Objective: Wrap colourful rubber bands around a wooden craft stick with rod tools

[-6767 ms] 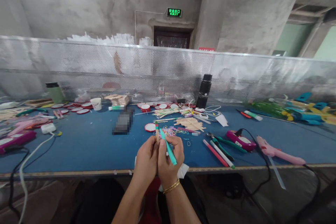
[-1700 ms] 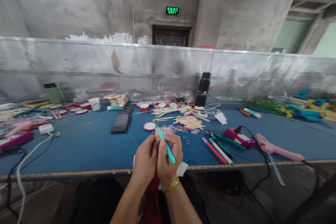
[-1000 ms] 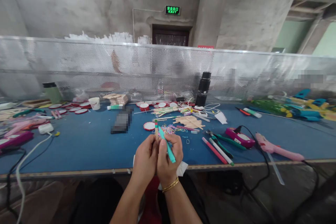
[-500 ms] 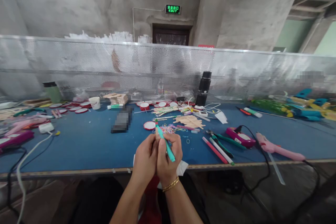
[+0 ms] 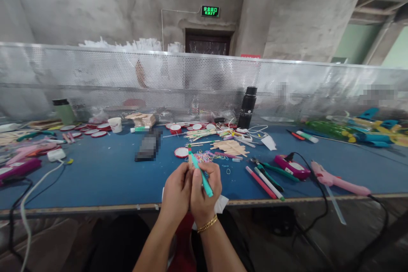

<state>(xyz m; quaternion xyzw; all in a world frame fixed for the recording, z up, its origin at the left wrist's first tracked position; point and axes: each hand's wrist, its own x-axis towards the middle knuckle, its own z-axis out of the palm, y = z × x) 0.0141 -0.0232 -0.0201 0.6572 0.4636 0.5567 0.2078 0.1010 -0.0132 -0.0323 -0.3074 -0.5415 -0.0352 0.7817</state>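
Near the front edge of the blue table, my left hand [image 5: 177,191] is closed on a wooden craft stick [image 5: 190,159], held upright. The stick's top end is coloured red and green. My right hand [image 5: 205,193], with a gold bracelet at the wrist, grips a turquoise marker pen [image 5: 203,176] slantwise. The pen's tip meets the stick just below the coloured end. Both hands press against each other, and the stick's lower part is hidden by the fingers. Behind them lie a red-rimmed white disc [image 5: 181,152] and a heap of small coloured rubber bands [image 5: 207,157].
Loose craft sticks [image 5: 231,148] spread behind the bands. To the right lie a red marker [image 5: 261,182], a white one, green-handled pliers [image 5: 270,174] and a pink glue gun [image 5: 338,180] with a cord. A black phone [image 5: 148,145] and paper cup [image 5: 115,125] are left; a black bottle [image 5: 247,107] stands behind.
Almost nothing differs; the marker's tip has shifted very slightly against the stick, while both hands keep their grip and place.
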